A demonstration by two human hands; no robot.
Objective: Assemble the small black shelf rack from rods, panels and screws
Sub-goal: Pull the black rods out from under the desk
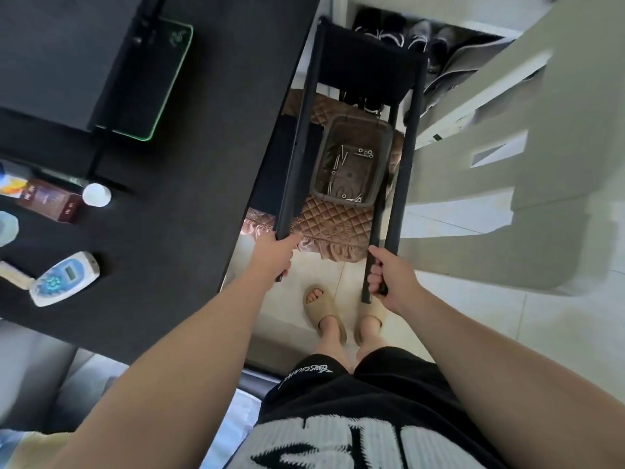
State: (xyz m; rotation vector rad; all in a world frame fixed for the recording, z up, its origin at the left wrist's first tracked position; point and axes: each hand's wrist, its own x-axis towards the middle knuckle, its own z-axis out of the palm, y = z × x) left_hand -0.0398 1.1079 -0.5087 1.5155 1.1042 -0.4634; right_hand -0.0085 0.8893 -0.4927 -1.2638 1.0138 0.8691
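Left grip (282, 254), right grip (392, 275) curled round rods (406, 164)

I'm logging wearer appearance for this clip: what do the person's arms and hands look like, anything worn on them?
Both forearms are bare as far as the frame shows: no sleeves, gloves, watch or bands on the left hand or right hand. No rings are visible. Lower down, black shorts with white script and beige slides.

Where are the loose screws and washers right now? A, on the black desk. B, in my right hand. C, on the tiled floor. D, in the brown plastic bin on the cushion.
D: the screws lie in the brown bin, while the right hand grips only the rack's rods.
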